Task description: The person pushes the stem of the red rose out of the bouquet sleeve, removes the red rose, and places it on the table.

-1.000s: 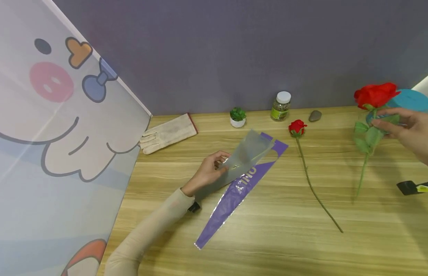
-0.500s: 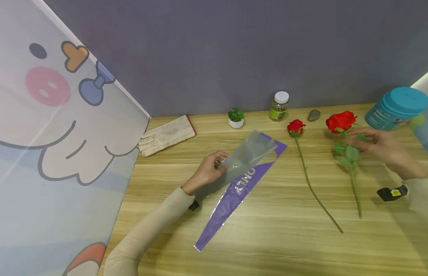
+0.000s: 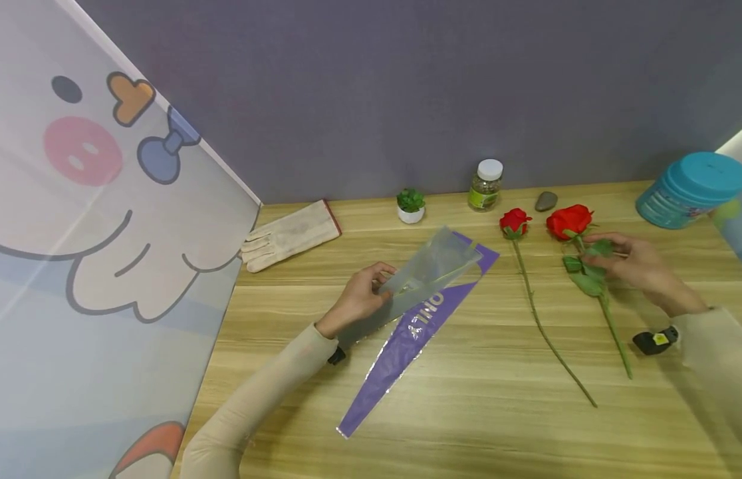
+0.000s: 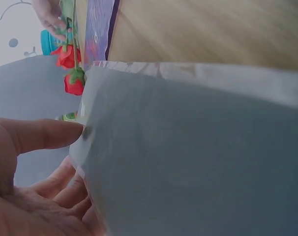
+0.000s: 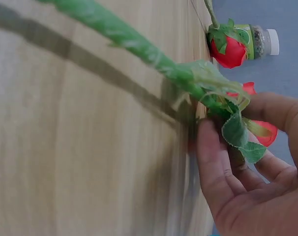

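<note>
My right hand (image 3: 631, 266) pinches the leafy stem of a red rose (image 3: 570, 221) just below its bloom, low over the table. In the right wrist view, thumb and fingers meet around the green stem (image 5: 134, 42) among the leaves (image 5: 235, 130). Left of it, a second red rose (image 3: 515, 222) with a thin bare stem lies on the table. My left hand (image 3: 362, 298) pinches the edge of a greyish translucent plastic sleeve (image 4: 188, 147), thumb on one side and fingers on the other. Partly under that sleeve lies a purple tapered flower sleeve (image 3: 395, 359) with lettering.
Along the back of the wooden table (image 3: 467, 412) stand a small potted plant (image 3: 411, 205), a white-lidded jar (image 3: 486, 185) and a grey stone (image 3: 546, 201). A blue tub (image 3: 688, 189) is at the back right. A work glove (image 3: 293, 234) lies at the back left.
My right hand has brought the leafy rose left and down, from in front of the blue tub to beside the other rose. My left hand stays where it was, holding the sleeve.
</note>
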The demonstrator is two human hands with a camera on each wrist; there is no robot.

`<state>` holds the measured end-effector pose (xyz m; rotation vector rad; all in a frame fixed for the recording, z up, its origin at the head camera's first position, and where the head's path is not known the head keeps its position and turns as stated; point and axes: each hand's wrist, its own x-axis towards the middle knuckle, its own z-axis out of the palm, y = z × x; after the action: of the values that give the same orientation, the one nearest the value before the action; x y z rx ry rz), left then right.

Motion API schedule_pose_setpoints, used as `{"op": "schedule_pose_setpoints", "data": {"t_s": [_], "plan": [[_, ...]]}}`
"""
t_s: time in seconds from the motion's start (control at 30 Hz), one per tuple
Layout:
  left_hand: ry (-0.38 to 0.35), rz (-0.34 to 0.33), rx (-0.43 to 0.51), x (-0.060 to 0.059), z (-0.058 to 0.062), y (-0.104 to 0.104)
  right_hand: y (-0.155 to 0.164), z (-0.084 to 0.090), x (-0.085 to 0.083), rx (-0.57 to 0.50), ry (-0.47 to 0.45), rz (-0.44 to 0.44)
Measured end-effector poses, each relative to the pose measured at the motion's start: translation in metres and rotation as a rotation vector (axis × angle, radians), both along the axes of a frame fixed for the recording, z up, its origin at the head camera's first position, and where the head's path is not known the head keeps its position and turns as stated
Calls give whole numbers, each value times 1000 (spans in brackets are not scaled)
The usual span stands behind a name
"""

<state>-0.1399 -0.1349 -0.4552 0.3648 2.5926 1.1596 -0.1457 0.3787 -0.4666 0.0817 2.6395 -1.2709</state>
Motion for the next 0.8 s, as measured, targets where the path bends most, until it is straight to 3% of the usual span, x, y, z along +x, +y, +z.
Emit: {"op": "schedule_pose_setpoints", "data": {"t_s": [0.23, 0.53, 0.8], "plan": [[1, -6, -27, -1, -1, 0, -2, -4, 5, -49, -1, 8], [22, -26, -100, -1, -3, -1, -6, -5, 6, -53, 62, -24], [13, -21, -124, -2, -3, -1, -7, 1, 8, 47, 54, -19]]}}
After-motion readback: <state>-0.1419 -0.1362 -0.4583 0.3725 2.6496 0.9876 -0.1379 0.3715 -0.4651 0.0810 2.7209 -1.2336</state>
